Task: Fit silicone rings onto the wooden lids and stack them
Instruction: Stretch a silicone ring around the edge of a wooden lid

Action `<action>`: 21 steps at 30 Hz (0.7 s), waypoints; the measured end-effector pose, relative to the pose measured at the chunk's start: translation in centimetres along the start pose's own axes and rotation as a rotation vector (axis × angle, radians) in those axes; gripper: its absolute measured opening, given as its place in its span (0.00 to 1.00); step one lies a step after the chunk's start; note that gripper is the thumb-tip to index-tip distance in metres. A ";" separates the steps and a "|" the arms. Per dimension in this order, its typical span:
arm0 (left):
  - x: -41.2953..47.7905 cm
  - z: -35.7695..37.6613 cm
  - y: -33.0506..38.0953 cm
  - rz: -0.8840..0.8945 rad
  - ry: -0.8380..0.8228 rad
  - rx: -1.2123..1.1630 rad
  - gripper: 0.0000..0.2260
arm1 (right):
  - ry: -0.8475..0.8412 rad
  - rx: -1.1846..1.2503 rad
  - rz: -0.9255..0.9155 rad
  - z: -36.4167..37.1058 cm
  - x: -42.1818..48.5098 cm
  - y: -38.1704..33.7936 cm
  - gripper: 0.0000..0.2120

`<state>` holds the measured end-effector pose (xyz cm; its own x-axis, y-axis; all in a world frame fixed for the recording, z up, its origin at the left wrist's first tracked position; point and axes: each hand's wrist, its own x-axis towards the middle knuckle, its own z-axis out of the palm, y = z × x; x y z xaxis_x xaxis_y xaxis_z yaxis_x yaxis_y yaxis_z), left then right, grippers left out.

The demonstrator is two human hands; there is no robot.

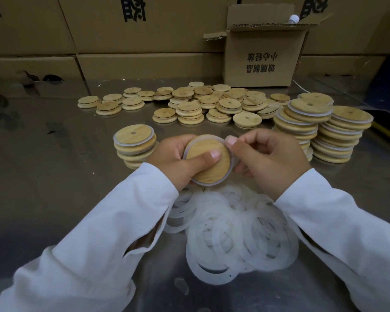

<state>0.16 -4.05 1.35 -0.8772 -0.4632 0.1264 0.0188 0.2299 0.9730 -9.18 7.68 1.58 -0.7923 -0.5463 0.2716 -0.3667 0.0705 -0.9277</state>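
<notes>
My left hand (176, 162) grips a round wooden lid (212, 170), thumb pressed on its face. A translucent white silicone ring (208, 138) runs around the lid's rim. My right hand (268, 158) pinches that ring at the lid's upper right edge. Below my hands lies a heap of loose silicone rings (234, 230). A short stack of ringed lids (134, 146) stands just left of my hands. Taller stacks of ringed lids (320, 129) stand to the right. Bare wooden lids (203, 104) lie scattered farther back.
The work surface is a shiny metal table (54, 167). An open cardboard box (263, 55) stands at the back right, with a wall of large cartons (133, 30) behind. A dark edge with a yellow strip (385, 131) borders the table at far right.
</notes>
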 end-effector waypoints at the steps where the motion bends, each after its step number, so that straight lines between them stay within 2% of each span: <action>1: 0.0 0.0 0.0 0.014 -0.002 0.011 0.19 | 0.000 0.017 0.018 0.0 0.1 0.1 0.09; 6: -0.2 0.2 0.2 0.032 0.023 0.019 0.15 | 0.022 0.070 0.062 -0.1 0.2 0.1 0.08; 8: -0.1 0.0 0.3 0.060 0.097 -0.005 0.10 | 0.035 0.084 0.075 -0.2 0.2 0.1 0.09; 10: -0.1 -0.5 0.4 0.157 0.270 0.029 0.06 | 0.034 0.071 0.069 -0.2 0.2 0.3 0.09; 14: -0.1 -2.6 1.0 0.367 0.718 0.162 0.06 | 0.011 0.020 0.043 0.1 0.2 0.7 0.08; 17: 0.7 -4.7 0.2 0.318 0.925 0.125 0.12 | -0.014 -0.001 0.029 0.2 0.2 0.9 0.08; 21: 1.7 -6.1 -1.4 0.158 1.033 0.083 0.15 | -0.030 -0.008 0.025 0.3 0.2 1.2 0.06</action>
<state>1.57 -10.39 1.43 -0.0302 -0.9194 0.3922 0.0307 0.3914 0.9197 -9.65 7.41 0.45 -0.7863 -0.5690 0.2406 -0.3508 0.0906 -0.9321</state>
